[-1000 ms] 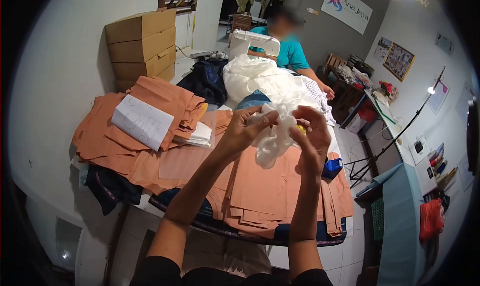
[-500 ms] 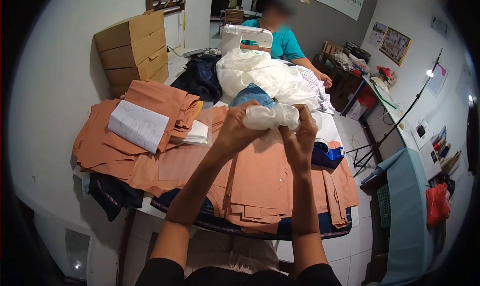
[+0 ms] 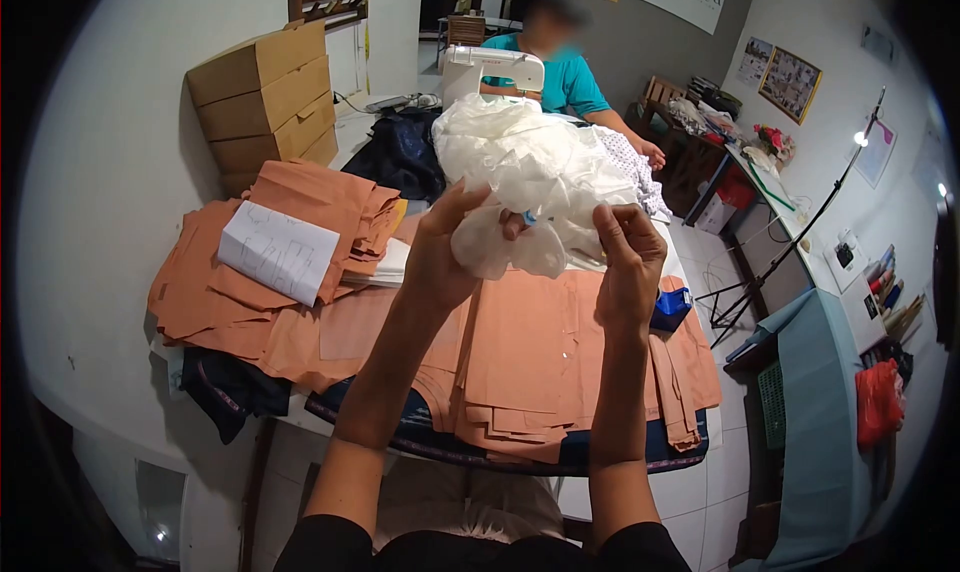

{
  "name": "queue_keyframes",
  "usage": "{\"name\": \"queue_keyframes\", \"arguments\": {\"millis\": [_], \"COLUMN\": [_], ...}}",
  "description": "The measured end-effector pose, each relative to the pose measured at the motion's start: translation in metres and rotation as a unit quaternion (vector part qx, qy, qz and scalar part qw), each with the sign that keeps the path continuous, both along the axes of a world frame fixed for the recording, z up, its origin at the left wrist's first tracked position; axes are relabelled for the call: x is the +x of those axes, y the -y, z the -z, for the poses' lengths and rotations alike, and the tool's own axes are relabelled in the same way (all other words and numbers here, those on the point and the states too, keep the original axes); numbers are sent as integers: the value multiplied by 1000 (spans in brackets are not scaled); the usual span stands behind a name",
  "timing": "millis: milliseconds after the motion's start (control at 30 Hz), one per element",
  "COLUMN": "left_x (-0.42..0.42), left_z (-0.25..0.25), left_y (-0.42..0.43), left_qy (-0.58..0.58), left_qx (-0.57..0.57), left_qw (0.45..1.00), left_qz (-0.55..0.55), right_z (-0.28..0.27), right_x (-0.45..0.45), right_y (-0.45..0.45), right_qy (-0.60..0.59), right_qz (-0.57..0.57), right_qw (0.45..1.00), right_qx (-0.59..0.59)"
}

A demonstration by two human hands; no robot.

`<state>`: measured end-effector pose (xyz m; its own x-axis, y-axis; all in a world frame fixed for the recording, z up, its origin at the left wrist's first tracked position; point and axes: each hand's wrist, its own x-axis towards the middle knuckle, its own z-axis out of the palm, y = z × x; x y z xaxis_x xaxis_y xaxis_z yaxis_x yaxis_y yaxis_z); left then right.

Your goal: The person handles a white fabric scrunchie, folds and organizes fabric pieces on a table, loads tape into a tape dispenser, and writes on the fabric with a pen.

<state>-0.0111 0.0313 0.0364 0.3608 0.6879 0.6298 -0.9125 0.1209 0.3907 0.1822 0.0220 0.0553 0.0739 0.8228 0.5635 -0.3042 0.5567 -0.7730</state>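
Observation:
A gathered piece of sheer white fabric [image 3: 508,247] hangs over the table, its ruffled edges spread. My left hand [image 3: 450,244] is closed round its left side, with a fingertip showing through the middle. To the right, my right hand [image 3: 630,252] has its thumb and fingers pinched together beside the fabric; whatever it grips is too small to make out. Below both hands lie stacked peach cut pieces [image 3: 520,357]. Behind the held piece rises a large heap of white fabric [image 3: 530,152], which blends with it in places.
A person in a teal shirt [image 3: 570,82] sits behind a white sewing machine [image 3: 490,67]. Cardboard boxes [image 3: 262,97] stand back left. A marked paper [image 3: 278,252] lies on peach pieces. The blue tape dispenser [image 3: 671,310] is beside my right wrist.
My hands have moved apart, my left hand leftward and my right hand rightward. The white piece, bunched between both hands before, now hangs spread from my left hand.

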Motion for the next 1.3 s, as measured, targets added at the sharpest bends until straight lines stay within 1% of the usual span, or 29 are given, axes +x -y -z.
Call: {"name": "queue_keyframes", "arguments": {"millis": [33,100,133,167,233,267,400,500,533,567,633,667,700,767,800,867,900,1033,1100,1200,1233,1300], "left_x": [1,3,4,8,20,23,6,-5,-5,-3,5,8,10,13,13,10,8,7,7,10,11,16], "left_z": [-1,-12,-16,-19,-23,-24,-7,-5,-5,-6,-12,-13,-13,-14,-13,-14,-14,-11,-10,-11,-10,-7], "left_y": [3,16,21,26,33,35,13,8,7,8,15,18,20,23,24,22,21,15,15,19,19,17], "left_qy": [-1,-54,-81,-85,-148,-179,-206,-218,-222,-225,-275,-300,-302,-319,-327,-320,-310,-280,-268,-346,-348,-309], "left_qx": [-2,-4,-4,-4,-34,-48,-65,-87,-98,-97,-70,-58,-58,-20,-2,-2,-2,-3,-3,12,11,-59], "left_qw": [1000,996,991,991,964,943,930,915,907,907,900,896,896,892,890,889,888,894,898,882,881,896], "left_qz": [2,-71,-105,-102,-219,-276,-298,-328,-343,-342,-330,-323,-321,-319,-317,-328,-339,-350,-350,-319,-320,-312], "right_z": [-4,-9,-8,-7,-5,-2,11,6,3,-3,-11,-8,-3,3,5,3,3,6,7,6,4,-2], "right_x": [-6,-19,-23,-27,-30,-27,-5,8,6,-1,-9,-9,-8,-9,-7,-7,-6,-3,-4,-11,-13,-17], "right_y": [3,9,9,10,11,10,-1,-6,-4,1,8,6,1,-4,-4,1,2,-2,-5,-3,0,6], "right_qy": [-7,-24,-28,-19,-1,-5,-2,-29,-30,-4,47,46,102,212,211,88,25,-22,-28,-42,2,89], "right_qz": [16,52,55,29,-26,-23,-50,37,39,49,72,74,73,70,71,1,-34,-56,-52,-47,-39,-24], "right_qw": [1000,997,997,999,1000,1000,999,999,999,998,991,991,983,952,952,992,999,998,998,998,999,996], "right_qx": [15,44,42,23,-17,-19,16,21,20,47,99,97,136,211,210,90,29,-9,4,29,18,-2]}}
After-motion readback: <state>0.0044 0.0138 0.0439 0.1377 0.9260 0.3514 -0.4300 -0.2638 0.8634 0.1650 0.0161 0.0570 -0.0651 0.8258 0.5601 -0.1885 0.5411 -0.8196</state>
